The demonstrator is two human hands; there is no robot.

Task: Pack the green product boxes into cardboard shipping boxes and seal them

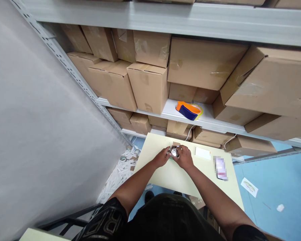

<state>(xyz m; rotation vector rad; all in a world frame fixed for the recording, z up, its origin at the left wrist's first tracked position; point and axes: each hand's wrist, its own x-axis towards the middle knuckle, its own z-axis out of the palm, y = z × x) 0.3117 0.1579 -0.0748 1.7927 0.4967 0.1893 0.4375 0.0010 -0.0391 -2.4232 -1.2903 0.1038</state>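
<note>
Near the far edge of the pale yellow table (160, 174), a small box (176, 144) with a brown flap and a green lower edge holds a round, shiny silver item (175, 152). My left hand (162, 157) is at the box's left side, its fingers curled against the edge. From the right, my right hand (184, 157) grips the box beside the silver item, fingers bent over it. To the right lie a flat white box (203, 153) and a blurred phone-like object (220, 168).
Shelves (210, 124) with cardboard boxes (147, 87) rise behind the table. An orange and blue tape dispenser (189, 110) sits on one shelf. White scraps (117, 175) cover the floor at left, beside a grey wall (45, 117). A printed card (249, 187) lies on the blue floor.
</note>
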